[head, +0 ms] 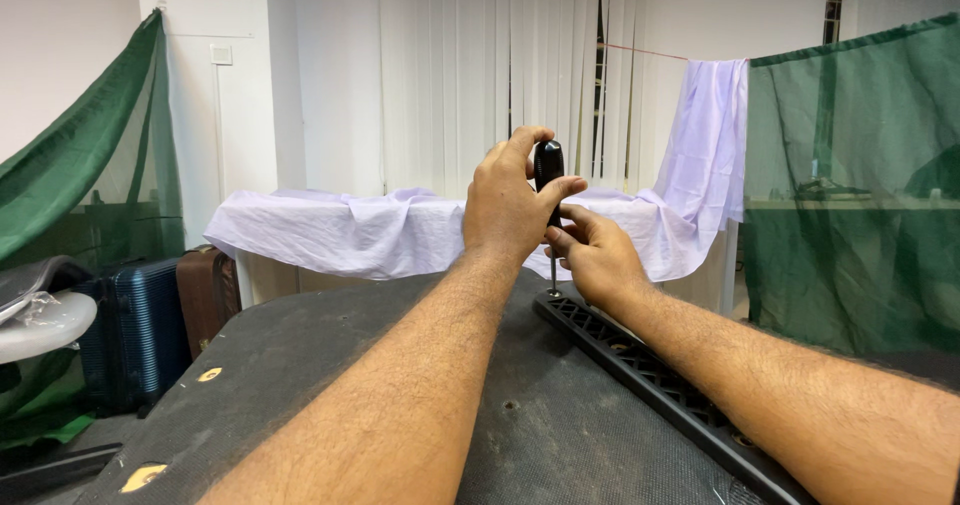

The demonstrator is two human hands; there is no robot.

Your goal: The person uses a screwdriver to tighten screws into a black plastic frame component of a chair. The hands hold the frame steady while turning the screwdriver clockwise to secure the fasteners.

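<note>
Screwdriver (548, 170): 1 pc, black handle, thin metal shaft, held upright w/ tip down at the far end of the black grille strip (650, 375). Landmark for all positions below = this strip, which lies on the dark board (330, 365) and runs diagonally from centre to lower right.

Left hand (508, 205): closed around the screwdriver handle from the top, fingers curled over the cap, thumb across the front. Sits directly above the strip's far end. Firm grip, not open.

Right hand (597, 255): partly closed, fingertips pinching the lower handle/shaft area just below the left hand; palm rests just above the strip's far end. Exact contact w/ the shaft partly hidden by the left hand; cannot tell if it also touches the strip.

Counts:
- Hands: 2, both on the tool.
- Grille strips: 1, lattice pattern, black.
- Dark board: 1, under the strip, rough surface w/ several small chipped spots left of the strip.
- Lilac cloth (400, 230): 2 visible, one draped over a table behind the strip, one hanging from a line (712, 125) behind and right of it.
- Green netting (850, 185): 2 panels, one right of the strip, one far left.
- Suitcases: 2, one blue (135, 330), one brown (207, 290), far left of the strip, on the floor.
- White vertical blinds (480, 65): 1 set, behind the strip.
</note>
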